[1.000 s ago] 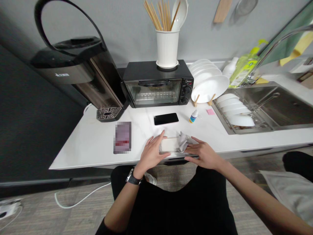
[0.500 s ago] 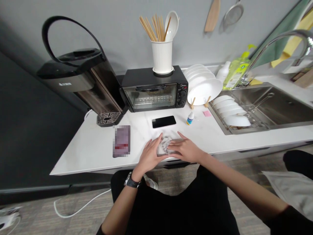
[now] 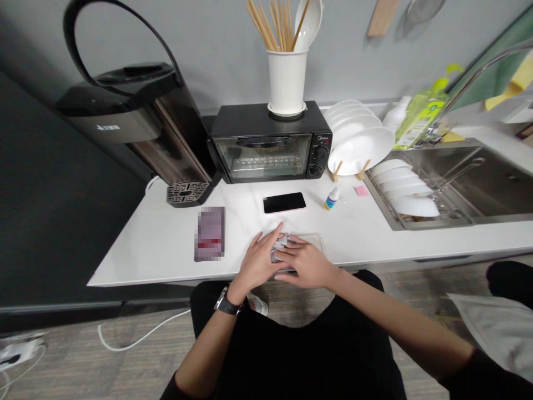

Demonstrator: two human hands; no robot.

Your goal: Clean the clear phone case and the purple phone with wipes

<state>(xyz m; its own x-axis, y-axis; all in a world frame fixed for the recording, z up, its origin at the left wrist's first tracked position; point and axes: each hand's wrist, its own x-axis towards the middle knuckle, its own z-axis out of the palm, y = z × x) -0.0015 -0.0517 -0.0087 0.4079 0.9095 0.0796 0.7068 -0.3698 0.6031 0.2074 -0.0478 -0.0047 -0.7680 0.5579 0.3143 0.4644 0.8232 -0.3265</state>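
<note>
My left hand rests at the front edge of the white counter, fingers curved against the left end of a flat clear phone case. My right hand lies flat over the case and presses a small grey cloth onto it, fingers stretched out. Most of the cloth and the case's left half are hidden under both hands. A black phone lies face up just behind them.
A blurred dark booklet lies to the left. A small dropper bottle and pink note sit to the right. Behind stand a toaster oven, water dispenser, plate rack and sink.
My right hand has slid leftwards along the case with the cloth, from its right end to its left part. The case's right end now shows. My left hand stays put.
</note>
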